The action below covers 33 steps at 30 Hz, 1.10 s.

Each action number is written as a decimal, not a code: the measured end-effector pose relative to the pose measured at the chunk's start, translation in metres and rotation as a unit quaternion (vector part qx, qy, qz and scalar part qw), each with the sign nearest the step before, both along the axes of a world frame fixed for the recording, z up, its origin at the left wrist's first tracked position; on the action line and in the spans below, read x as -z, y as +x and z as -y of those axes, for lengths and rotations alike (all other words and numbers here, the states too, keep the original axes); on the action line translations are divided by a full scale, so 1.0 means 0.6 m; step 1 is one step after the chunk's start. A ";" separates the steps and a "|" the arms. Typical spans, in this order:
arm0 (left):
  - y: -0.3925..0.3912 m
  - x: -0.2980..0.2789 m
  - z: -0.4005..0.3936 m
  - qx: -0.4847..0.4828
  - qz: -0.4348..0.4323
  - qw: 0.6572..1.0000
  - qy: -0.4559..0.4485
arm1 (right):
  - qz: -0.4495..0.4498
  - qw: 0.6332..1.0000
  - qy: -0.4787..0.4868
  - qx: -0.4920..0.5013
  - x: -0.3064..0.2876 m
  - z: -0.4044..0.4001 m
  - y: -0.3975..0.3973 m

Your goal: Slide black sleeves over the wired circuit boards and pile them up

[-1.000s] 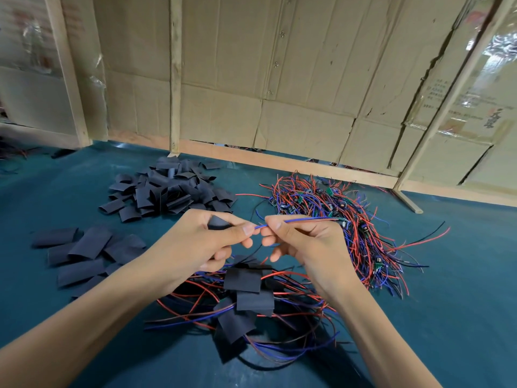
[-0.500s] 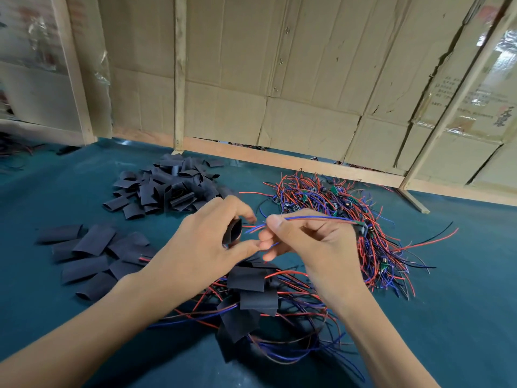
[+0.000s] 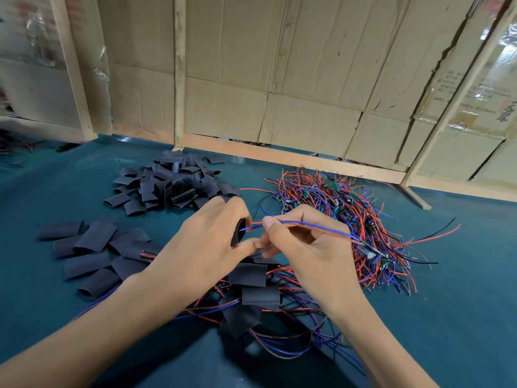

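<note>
Your left hand (image 3: pixel 207 242) grips the sleeve (image 3: pixel 240 232), mouth facing right; your right hand (image 3: pixel 305 247) pinches the wires (image 3: pixel 307 226), tips pointing straight at it.

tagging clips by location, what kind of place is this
Probably a small hand-assembly workshop: a teal work mat carries a heap of cut black sleeves and a tangle of wired circuit boards, with a makeshift cardboard wall behind.

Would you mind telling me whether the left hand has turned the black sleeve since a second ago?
Yes. The left hand has turned the black sleeve so its open end faces the wire tips; before, it lay flat under the fingers.
</note>
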<state>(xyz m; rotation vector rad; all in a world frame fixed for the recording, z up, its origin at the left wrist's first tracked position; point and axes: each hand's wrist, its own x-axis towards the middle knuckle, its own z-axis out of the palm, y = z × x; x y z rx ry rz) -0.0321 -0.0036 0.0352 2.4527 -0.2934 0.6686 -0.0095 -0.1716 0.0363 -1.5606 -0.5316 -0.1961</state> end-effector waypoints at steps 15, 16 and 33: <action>0.000 0.007 -0.008 0.167 -0.051 0.981 -0.079 | -0.165 0.985 0.036 -0.035 -0.002 -0.007 0.005; 0.000 0.004 -0.007 0.172 -0.045 0.977 -0.120 | -0.173 0.983 0.046 -0.034 -0.002 -0.006 0.007; 0.024 0.003 -0.010 0.153 -0.120 0.851 -0.488 | -0.284 0.940 0.165 -0.088 -0.011 0.014 0.029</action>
